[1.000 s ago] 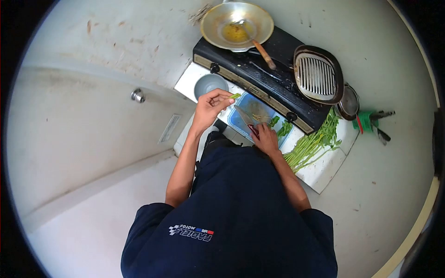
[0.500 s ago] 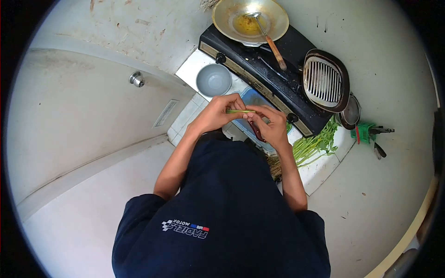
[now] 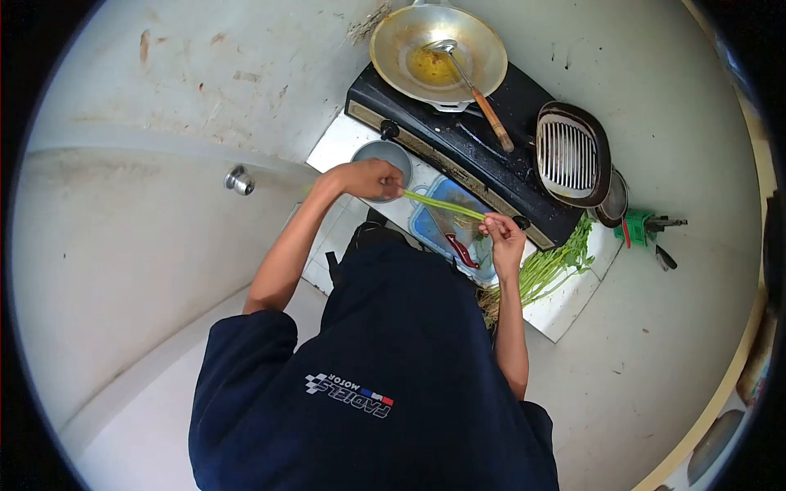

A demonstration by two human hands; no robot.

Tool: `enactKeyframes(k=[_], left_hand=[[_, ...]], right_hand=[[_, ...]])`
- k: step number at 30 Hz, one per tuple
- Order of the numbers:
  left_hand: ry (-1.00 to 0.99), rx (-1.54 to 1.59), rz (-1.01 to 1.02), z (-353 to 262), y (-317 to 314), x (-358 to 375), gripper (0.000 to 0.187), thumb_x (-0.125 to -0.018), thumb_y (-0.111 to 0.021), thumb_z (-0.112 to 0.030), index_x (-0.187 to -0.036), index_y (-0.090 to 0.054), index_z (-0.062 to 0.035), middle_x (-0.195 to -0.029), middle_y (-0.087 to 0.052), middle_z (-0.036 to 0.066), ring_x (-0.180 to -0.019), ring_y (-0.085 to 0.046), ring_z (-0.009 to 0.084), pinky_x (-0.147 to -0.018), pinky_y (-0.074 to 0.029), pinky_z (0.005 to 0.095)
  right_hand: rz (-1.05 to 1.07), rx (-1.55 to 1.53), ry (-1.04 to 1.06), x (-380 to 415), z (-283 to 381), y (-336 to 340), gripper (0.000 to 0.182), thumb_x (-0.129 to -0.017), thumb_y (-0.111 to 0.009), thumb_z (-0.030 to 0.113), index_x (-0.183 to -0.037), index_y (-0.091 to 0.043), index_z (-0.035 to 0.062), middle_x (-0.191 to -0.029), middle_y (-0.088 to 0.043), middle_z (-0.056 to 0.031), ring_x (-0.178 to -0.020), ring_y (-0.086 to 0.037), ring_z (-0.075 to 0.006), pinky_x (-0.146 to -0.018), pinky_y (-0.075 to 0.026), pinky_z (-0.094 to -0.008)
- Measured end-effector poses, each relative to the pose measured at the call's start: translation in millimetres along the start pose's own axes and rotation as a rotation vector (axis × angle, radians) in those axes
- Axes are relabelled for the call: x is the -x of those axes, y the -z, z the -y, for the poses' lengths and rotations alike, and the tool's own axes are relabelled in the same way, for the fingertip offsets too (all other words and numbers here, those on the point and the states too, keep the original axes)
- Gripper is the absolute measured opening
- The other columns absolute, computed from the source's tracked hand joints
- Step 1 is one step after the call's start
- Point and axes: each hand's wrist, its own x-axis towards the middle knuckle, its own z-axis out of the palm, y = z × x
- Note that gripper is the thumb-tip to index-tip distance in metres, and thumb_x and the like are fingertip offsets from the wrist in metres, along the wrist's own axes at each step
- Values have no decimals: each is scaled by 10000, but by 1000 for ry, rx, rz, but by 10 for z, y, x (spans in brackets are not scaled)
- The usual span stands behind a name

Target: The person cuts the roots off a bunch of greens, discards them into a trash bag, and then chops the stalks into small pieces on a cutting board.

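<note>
Now | slender green stalks (image 3: pixel 446 204), probably smooth | held: left grip (image 3: pixel 368 177), right grip (image 3: pixel 505 240)

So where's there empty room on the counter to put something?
The counter has a bare patch between greens and right edge, and a smaller one at the left corner by the bowl and stove. Crowded: the tray with the knife, stove with wok and grill pan.

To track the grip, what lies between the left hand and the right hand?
In the head view, green stems stretch from the left hand to the right hand, over the blue tray.
</note>
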Motion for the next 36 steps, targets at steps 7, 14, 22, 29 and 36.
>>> enactKeyframes(k=[7, 14, 22, 29, 36], left_hand=[[100, -72, 0, 1034, 196, -418, 200, -903, -626, -93, -1073, -728, -68, -911, -738, 87, -906, -705, 226, -847, -538, 377], [62, 21, -103, 1518, 68, -639, 180, -908, -658, -102, -1060, -717, -26, -904, -758, 116, -891, -728, 249, -849, -549, 378], [-12, -121, -240, 1545, 30, -539, 230, -861, -733, -93, -1072, -718, -1, -1012, -742, 216, -997, -716, 377, -911, -556, 438], [-63, -109, -245, 1514, 42, -501, 285, -859, -725, -62, -1138, -714, -4, -1130, -726, 211, -1082, -690, 388, -963, -538, 441], [-126, -48, -295, 1404, 212, -417, 316, -946, -697, -155, -1237, -693, -32, -1234, -700, 203, -1101, -700, 344, -974, -545, 414]], right_hand=[[-132, 367, 17, -253, -636, -228, 161, -991, -690, 126, -1078, -723, -5, -909, -743, -84, -827, -688, -142, -791, -529, -285], [-270, 650, 184, -399, -879, -550, 112, -967, -613, 73, -1026, -681, 6, -995, -708, -205, -944, -672, -411, -841, -515, -476], [-365, 896, 243, -425, -1043, -672, 145, -1001, -575, 154, -1065, -669, 64, -1059, -685, -156, -1034, -628, -378, -877, -475, -509], [-436, 954, 191, -408, -1037, -732, 224, -1015, -572, 249, -1155, -686, 116, -1111, -674, -132, -1090, -620, -359, -917, -467, -516], [-579, 738, 217, -299, -984, -759, 225, -996, -585, 194, -1151, -683, 63, -1139, -676, -151, -1107, -619, -376, -963, -476, -490]])
